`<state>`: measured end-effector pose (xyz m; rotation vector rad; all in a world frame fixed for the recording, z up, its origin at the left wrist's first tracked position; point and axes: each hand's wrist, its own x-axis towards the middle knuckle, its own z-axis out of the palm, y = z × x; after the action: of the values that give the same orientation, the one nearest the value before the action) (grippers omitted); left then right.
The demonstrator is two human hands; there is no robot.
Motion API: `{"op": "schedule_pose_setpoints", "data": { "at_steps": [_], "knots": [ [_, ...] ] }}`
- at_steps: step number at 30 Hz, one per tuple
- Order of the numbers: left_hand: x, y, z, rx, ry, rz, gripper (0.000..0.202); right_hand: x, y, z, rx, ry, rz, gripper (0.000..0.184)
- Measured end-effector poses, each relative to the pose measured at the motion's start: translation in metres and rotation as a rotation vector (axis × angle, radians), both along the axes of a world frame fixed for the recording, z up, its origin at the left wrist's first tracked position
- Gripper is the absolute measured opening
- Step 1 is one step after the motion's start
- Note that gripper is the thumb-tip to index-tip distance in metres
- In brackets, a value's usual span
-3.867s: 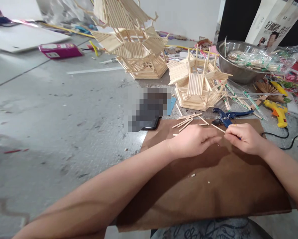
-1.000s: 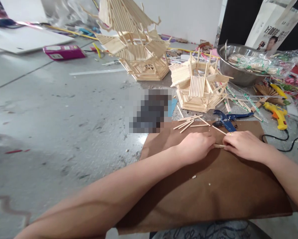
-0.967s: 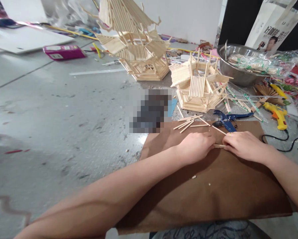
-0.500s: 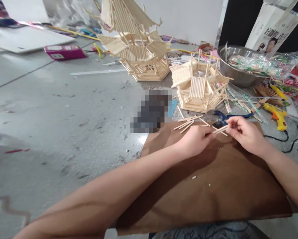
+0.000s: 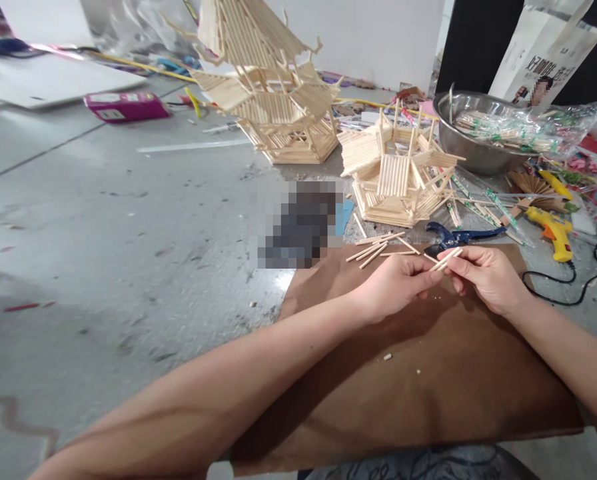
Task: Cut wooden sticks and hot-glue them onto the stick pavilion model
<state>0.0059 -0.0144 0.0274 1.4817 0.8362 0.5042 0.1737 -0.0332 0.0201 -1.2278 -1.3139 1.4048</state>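
Observation:
Short wooden sticks [image 5: 447,259], apparently two lying side by side, are pinched between my hands over a brown sheet [image 5: 428,400]. My left hand [image 5: 398,283] is closed on their lower left end. At the upper right end, the fingers of my right hand [image 5: 491,277] also grip them. Just behind the hands lie blue-handled cutters [image 5: 466,235], with several loose cut sticks [image 5: 373,252] to the left. Beyond stands a low, roofed stick model [image 5: 396,177] with upright posts.
A taller stick pagoda [image 5: 288,107] stands farther back. On the right are a metal bowl [image 5: 471,150] of wrapped chopsticks, a yellow glue gun [image 5: 556,233] and its black cord [image 5: 548,280]. A purple pack [image 5: 126,107] lies on the grey floor at left.
My right hand has shifted its fingers down onto the sticks, and the sticks now tilt more steeply. Both hands have come closer together. The view has moved slightly.

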Motion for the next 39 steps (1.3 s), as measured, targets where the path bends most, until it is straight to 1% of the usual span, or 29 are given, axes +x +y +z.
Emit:
{"op": "schedule_pose_setpoints", "data": {
  "at_steps": [7,11,13,18,22,27,32,34,39],
  "knots": [
    [0.0006,-0.0009,0.0005,-0.044,-0.043,-0.041,0.033,-0.0025,-0.0004,-0.0015,-0.017,0.063,-0.029,0.021],
    [0.0008,-0.0014,-0.0003,-0.051,-0.058,-0.047,0.032,-0.0020,0.0005,-0.0034,-0.025,0.077,-0.034,0.018],
    [0.0010,-0.0017,-0.0012,-0.081,-0.083,-0.020,0.027,-0.0010,0.0014,-0.0033,-0.035,0.092,-0.061,0.018],
    [0.0023,-0.0022,-0.0047,-0.160,-0.122,0.140,0.015,0.0002,0.0036,-0.0013,-0.107,0.139,-0.180,0.017],
    [0.0029,-0.0021,-0.0054,-0.151,-0.114,0.141,0.015,-0.0010,0.0036,0.0007,-0.148,0.171,-0.196,0.018],
    [0.0027,-0.0019,-0.0045,-0.107,-0.070,0.120,0.020,-0.0024,0.0030,0.0023,-0.153,0.207,-0.218,0.019],
    [0.0029,-0.0029,-0.0049,-0.022,-0.014,0.138,0.023,-0.0032,0.0021,0.0033,-0.154,0.212,-0.224,0.019],
    [0.0027,-0.0036,-0.0054,0.043,0.015,0.150,0.024,-0.0037,0.0015,0.0041,-0.154,0.207,-0.224,0.019],
    [0.0013,-0.0043,-0.0069,0.283,0.086,0.168,0.022,-0.0047,0.0003,0.0051,-0.154,0.208,-0.229,0.019]
  ]
}}
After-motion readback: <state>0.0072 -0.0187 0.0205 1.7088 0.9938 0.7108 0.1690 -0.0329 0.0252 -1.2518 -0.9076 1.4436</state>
